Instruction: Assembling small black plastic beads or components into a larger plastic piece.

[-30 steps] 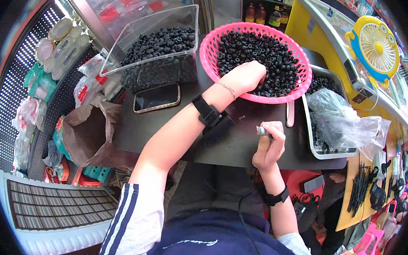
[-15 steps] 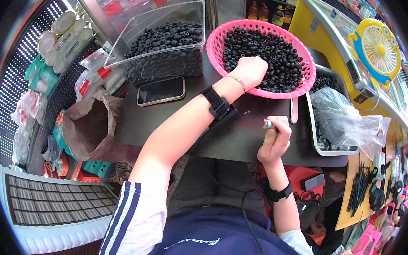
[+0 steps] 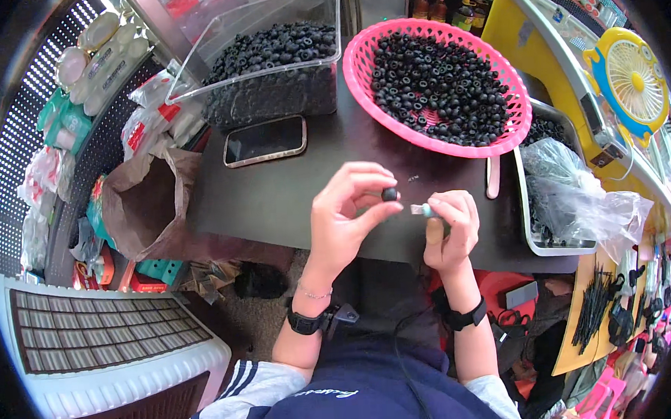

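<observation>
My left hand (image 3: 343, 213) is raised over the near side of the table, a small round black rubber-like piece (image 3: 389, 194) pinched between thumb and fingertips. Close beside it, my right hand (image 3: 450, 230) is closed round a small tool (image 3: 426, 210) with a pale blue part and a short flat tip pointing at the piece. A narrow gap separates the tip from the piece. Beyond the hands, a pink plastic basket (image 3: 525, 127) holds many black ring-like pieces (image 3: 443, 90). A clear plastic bin (image 3: 260, 81) to its left holds many more of them.
A phone (image 3: 265, 141) lies before the bin. An open brown bag (image 3: 149, 200) stands at the table's left. On the right are a metal tray (image 3: 528, 222) with a clear plastic bag (image 3: 570, 189), a pale strip (image 3: 493, 177) and a yellow-blue fan (image 3: 632, 80).
My left hand has come back from the pink basket toward me, now with a black piece in its fingertips. My right hand stays nearly in place, its tool tip now facing the piece.
</observation>
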`<state>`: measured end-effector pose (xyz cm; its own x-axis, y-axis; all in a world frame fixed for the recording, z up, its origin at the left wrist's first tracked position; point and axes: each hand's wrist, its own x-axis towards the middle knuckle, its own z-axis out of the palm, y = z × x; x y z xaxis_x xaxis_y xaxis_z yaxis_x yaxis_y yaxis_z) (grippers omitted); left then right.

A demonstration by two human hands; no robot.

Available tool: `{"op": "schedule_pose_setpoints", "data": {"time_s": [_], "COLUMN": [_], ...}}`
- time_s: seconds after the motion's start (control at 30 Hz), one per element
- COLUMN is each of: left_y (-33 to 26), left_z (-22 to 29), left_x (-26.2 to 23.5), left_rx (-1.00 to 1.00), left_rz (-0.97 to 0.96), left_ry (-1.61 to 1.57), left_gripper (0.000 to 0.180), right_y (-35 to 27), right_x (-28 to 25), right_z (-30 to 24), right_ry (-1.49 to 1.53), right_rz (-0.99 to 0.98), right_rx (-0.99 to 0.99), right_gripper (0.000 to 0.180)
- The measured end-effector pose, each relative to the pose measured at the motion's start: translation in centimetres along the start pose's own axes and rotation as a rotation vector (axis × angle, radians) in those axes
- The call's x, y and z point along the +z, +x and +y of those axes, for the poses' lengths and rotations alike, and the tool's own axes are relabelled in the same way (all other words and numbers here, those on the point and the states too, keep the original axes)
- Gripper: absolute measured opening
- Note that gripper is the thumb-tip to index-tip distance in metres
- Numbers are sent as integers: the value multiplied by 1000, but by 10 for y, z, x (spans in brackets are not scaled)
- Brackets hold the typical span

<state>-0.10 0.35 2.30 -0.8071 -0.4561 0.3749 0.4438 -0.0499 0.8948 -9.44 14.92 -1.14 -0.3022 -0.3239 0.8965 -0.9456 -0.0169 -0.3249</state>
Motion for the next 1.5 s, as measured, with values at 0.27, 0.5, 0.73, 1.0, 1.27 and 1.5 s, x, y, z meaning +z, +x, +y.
{"op": "schedule_pose_setpoints", "data": {"time_s": [0.27,0.5,0.73,1.0,1.27,1.5], "left_y": [-12,-11,-13,-16,-16,-18], "left_z": [-19,-18,-18,-17,-15,-12], "left_x": [-20,-15,-11,-9,-8,-6], "left_rx": [32,89,112,184,213,163], "left_rz": [-119,-107,-47,1,25,7], "left_ry": [28,19,2,107,190,119], "left_gripper": [29,29,26,27,28,26], "right_y": [3,3,2,3,3,2], "right_x": [4,5,5,4,4,5], "right_z": [-3,-3,-3,-5,-5,-4], "right_ry": [-12,-6,-24,-48,-66,-58], "right_rz": [-91,-85,-85,-89,-82,-39], "right_rx": [-70,-87,-105,-119,-108,-94], "right_gripper": [26,26,35,37,37,29]}}
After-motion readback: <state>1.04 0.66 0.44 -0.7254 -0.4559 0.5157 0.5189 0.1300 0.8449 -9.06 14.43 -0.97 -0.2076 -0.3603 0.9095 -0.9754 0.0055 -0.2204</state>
